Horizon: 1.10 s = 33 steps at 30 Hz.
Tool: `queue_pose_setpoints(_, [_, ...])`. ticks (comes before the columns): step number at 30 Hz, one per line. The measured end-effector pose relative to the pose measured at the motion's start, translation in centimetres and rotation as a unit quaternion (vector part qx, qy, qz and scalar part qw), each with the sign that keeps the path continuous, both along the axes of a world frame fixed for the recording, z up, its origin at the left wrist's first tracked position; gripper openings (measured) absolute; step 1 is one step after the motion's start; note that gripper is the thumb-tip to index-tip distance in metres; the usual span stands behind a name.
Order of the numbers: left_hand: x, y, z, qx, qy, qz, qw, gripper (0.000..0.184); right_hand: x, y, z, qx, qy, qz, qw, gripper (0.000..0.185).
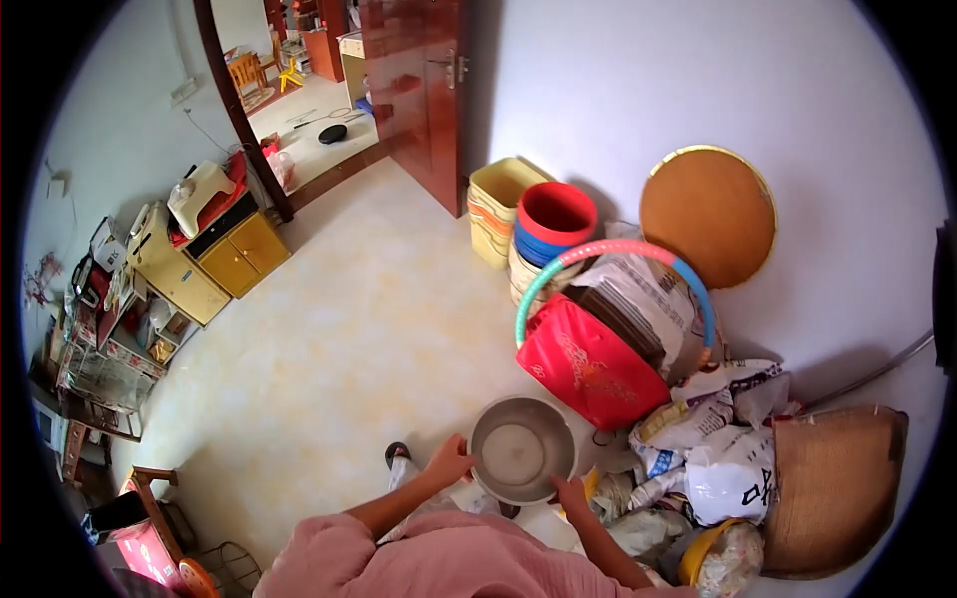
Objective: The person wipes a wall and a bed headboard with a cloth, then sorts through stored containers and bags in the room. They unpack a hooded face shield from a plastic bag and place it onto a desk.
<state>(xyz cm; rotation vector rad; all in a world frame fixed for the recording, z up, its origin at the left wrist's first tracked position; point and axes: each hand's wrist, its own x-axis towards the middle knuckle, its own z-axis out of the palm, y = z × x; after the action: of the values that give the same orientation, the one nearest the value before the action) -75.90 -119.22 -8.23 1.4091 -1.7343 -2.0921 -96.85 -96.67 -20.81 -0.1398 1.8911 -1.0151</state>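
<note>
A round metal basin (513, 453) with nothing visible inside is held out in front of my body. My left hand (451, 461) grips its left rim, fingers closed around the edge. At the lower right of the rim, my right hand (571, 495) is closed on the same basin. Just beyond the basin lies a red bag (588, 364) with a printed pattern, leaning within a multicoloured hoop (618, 246).
White plastic bags (733, 473) and a brown woven board (837, 488) crowd the right side. Stacked bins (503, 189), a red bucket (558, 211) and a round brown board (708, 216) stand along the wall. Cabinets (244, 249) line the left; a red door (414, 100) stands open.
</note>
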Motion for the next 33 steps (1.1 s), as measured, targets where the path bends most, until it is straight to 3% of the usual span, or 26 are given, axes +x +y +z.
queue_pose_setpoints(3, [7.2, -3.7, -2.0, 0.017, 0.026, 0.118, 0.993, 0.028, 3.3, -8.9, 2.4, -0.053, -0.037, 0.076, 0.995, 0.031])
queue_pose_setpoints(5, [12.7, -7.5, -2.7, 0.026, 0.037, 0.186, 0.982, 0.027, 6.6, -15.9, 1.6, -0.036, 0.004, 0.244, 0.969, 0.034])
queue_pose_setpoints(7, [18.9, -10.1, -3.8, 0.022, 0.053, 0.262, 0.963, 0.024, 11.6, -22.9, 1.7, -0.007, -0.056, 0.229, 0.972, 0.042])
queue_pose_setpoints(9, [24.3, -12.9, -3.5, -0.011, 0.071, 0.342, 0.937, 0.020, 17.3, -30.2, 5.5, -0.066, -0.168, 0.236, 0.955, 0.055])
queue_pose_setpoints(14, [29.8, -19.4, 0.1, -0.071, 0.092, 0.441, 0.890, 0.017, 25.8, -41.0, 9.5, -0.085, -0.272, 0.211, 0.935, 0.043])
queue_pose_setpoints(18, [25.5, -25.5, -0.4, -0.088, 0.128, 0.432, 0.889, 0.017, 24.3, -45.1, 7.7, -0.180, -0.173, 0.180, 0.951, 0.033])
queue_pose_setpoints(20, [21.4, -28.6, -0.7, -0.066, 0.127, 0.405, 0.903, 0.015, 20.9, -46.9, 7.1, -0.207, -0.173, 0.113, 0.956, 0.026])
queue_pose_setpoints(25, [10.1, -36.1, -1.9, -0.007, 0.177, 0.217, 0.960, 0.047, 7.9, -52.2, 4.1, -0.166, -0.177, 0.004, 0.970, 0.019])
queue_pose_setpoints(28, [3.6, -41.2, -4.1, -0.025, 0.138, 0.151, 0.979, 0.044, 0.6, -56.7, 2.5, -0.181, -0.137, -0.100, 0.969, 0.017])
queue_pose_setpoints(33, [-6.7, -49.2, -5.0, 0.056, 0.051, 0.131, 0.988, 0.035, -12.4, -63.4, 4.4, -0.225, -0.117, -0.237, 0.938, 0.018])
